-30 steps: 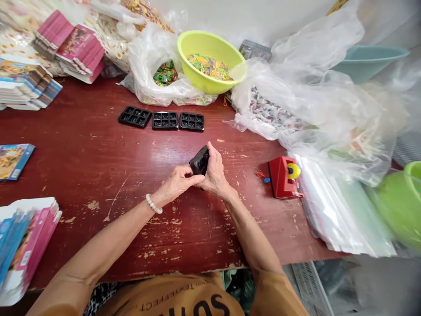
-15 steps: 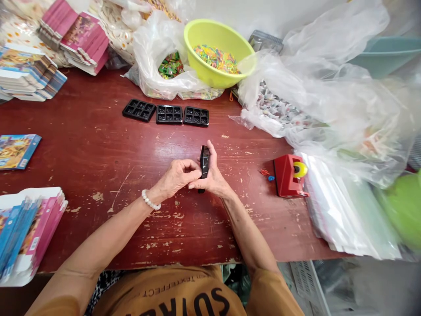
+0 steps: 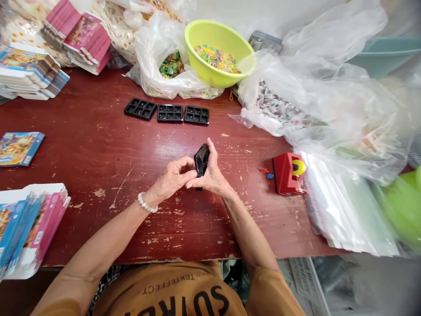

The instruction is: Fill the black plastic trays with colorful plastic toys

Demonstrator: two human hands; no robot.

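Observation:
Between my hands, above the middle of the red table [image 3: 98, 158], a black plastic tray [image 3: 201, 159] stands tilted on edge. My right hand [image 3: 213, 173] is closed round its right side, thumb low and fingers up behind it. The fingers of my left hand [image 3: 176, 177] pinch its lower left edge, with a white bead bracelet at the wrist. Whether it is one tray or several nested together, I cannot tell. Beyond my hands lie three black six-compartment trays, a left one [image 3: 140, 109], a middle one [image 3: 170, 113] and a right one [image 3: 196, 115], side by side.
A yellow-green bowl [image 3: 194, 66] of colourful small pieces stands at the back beside a plastic bag [image 3: 148, 57] of green packets. On the right are a red tape dispenser [image 3: 286, 175] and clear plastic bags [image 3: 342, 210]. Printed boxes [image 3: 42, 224] are stacked at left.
The black tray has turned from showing its broad side to standing nearly edge-on, then swung slightly back. Both hands stay on it. The camera view has shifted a little.

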